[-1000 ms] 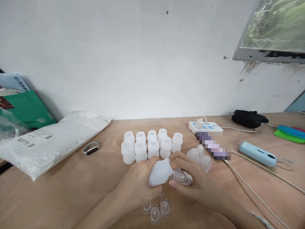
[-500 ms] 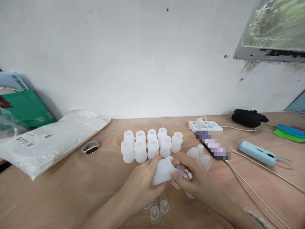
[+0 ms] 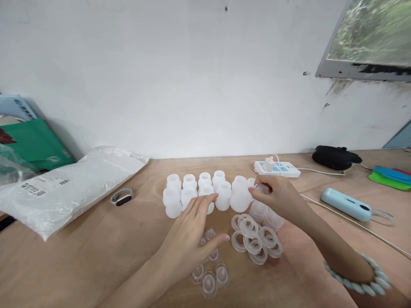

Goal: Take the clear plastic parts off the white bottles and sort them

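Two rows of white plastic bottles stand on the wooden table. My right hand pinches the clear top of one more white bottle standing at the right end of the rows. My left hand hovers open, fingers stretched toward the front row, holding nothing. Several translucent rings lie between my hands. Small clear domed caps lie below my left hand, and clear cups sit under my right wrist.
A white plastic bag lies at the left beside green folders. A wristband is next to it. A power strip, a black object, a light-blue device and a white cable are at the right.
My hands have separated. The bottle I held in both hands now stands at the right end of the rows under my right hand. My left hand has let go and opened.
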`<action>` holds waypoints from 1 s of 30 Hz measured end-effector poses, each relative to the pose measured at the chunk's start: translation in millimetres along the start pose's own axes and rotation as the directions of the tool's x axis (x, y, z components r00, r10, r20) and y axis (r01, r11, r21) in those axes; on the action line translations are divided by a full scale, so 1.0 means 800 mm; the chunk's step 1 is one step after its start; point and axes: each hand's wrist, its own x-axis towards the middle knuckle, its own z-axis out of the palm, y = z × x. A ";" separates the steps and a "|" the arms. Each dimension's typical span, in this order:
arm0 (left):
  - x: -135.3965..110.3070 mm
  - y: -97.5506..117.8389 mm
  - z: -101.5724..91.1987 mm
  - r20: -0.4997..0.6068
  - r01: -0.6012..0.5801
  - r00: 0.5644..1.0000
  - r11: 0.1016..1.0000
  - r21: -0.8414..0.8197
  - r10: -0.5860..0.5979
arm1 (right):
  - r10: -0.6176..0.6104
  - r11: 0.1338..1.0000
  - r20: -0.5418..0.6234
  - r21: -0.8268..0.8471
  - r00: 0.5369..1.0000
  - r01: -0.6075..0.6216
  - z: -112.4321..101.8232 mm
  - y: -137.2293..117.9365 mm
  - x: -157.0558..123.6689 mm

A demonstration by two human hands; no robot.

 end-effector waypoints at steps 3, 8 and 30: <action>0.000 0.002 -0.002 0.004 -0.005 1.000 1.000 0.010 0.005 | 0.016 0.998 0.068 -0.065 0.998 -0.012 0.005 0.006 0.015; 0.001 0.002 -0.003 0.000 -0.020 1.000 1.000 0.009 0.020 | 0.016 0.993 0.132 -0.120 0.991 0.000 0.017 0.010 0.032; 0.007 0.008 -0.011 0.039 -0.065 0.997 0.996 0.062 0.063 | -0.055 0.995 0.039 0.082 0.998 0.052 -0.009 0.002 -0.003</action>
